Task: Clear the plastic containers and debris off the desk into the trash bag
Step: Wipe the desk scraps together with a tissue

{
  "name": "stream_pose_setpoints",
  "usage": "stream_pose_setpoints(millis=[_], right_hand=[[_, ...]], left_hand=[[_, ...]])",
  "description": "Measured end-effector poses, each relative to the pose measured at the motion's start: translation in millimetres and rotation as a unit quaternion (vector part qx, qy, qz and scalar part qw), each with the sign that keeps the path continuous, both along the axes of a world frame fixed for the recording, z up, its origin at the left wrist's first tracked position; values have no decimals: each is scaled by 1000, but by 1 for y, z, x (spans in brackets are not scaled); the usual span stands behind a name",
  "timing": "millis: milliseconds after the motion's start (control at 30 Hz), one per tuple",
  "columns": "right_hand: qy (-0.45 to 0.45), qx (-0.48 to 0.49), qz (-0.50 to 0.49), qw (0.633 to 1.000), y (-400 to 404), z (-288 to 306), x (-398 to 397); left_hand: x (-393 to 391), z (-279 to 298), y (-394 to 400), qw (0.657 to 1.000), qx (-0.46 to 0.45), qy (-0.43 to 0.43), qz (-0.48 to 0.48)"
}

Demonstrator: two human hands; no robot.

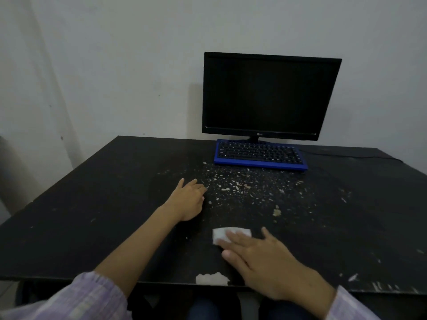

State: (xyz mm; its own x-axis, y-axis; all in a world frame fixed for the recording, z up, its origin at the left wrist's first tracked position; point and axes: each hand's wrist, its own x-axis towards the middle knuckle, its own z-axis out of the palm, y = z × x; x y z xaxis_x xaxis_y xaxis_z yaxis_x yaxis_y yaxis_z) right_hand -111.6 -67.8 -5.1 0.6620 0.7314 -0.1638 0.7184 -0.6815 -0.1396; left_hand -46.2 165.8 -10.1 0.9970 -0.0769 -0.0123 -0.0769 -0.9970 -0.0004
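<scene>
Pale crumbs and flakes of debris point(240, 188) lie scattered over the middle of the black desk point(80, 204), in front of the keyboard. My left hand point(188, 199) rests on the desk at the left edge of the debris, fingers stretched toward it and holding nothing. My right hand point(261, 257) lies flat near the front edge, its straight fingers pressing on a folded white tissue point(221, 234). A larger beige crumb point(276, 212) sits to the right of the tissue. No plastic container or trash bag is in view.
A blue keyboard point(260, 155) lies at the back of the desk under a dark monitor point(270, 95) against the wall. A chipped white patch point(211, 278) marks the desk's front edge. White scuffs point(353, 277) show at the front right. A thin cable point(351, 155) runs right.
</scene>
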Motion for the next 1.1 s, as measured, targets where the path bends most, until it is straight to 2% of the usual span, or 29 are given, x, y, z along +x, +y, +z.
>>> stream_pose_setpoints(millis=[67,133,433,733,900,1100], right_hand=[[-15,-26,-68,997,-14,3,15],[-8,-36,-92,995,-13,6,32],[14,-35,-40,998,66,5,105],[43,-53,-89,994,119,18,173],[57,-59,-124,989,103,19,200],[58,-57,-212,974,32,16,222]], left_hand=[[8,-2,-4,1000,-2,8,-2],[14,-2,-6,1000,-8,15,1],[40,-1,2,1000,-3,3,18],[61,-3,17,999,-31,7,42],[73,-2,13,999,-42,4,28],[89,0,-8,998,-54,16,-12]])
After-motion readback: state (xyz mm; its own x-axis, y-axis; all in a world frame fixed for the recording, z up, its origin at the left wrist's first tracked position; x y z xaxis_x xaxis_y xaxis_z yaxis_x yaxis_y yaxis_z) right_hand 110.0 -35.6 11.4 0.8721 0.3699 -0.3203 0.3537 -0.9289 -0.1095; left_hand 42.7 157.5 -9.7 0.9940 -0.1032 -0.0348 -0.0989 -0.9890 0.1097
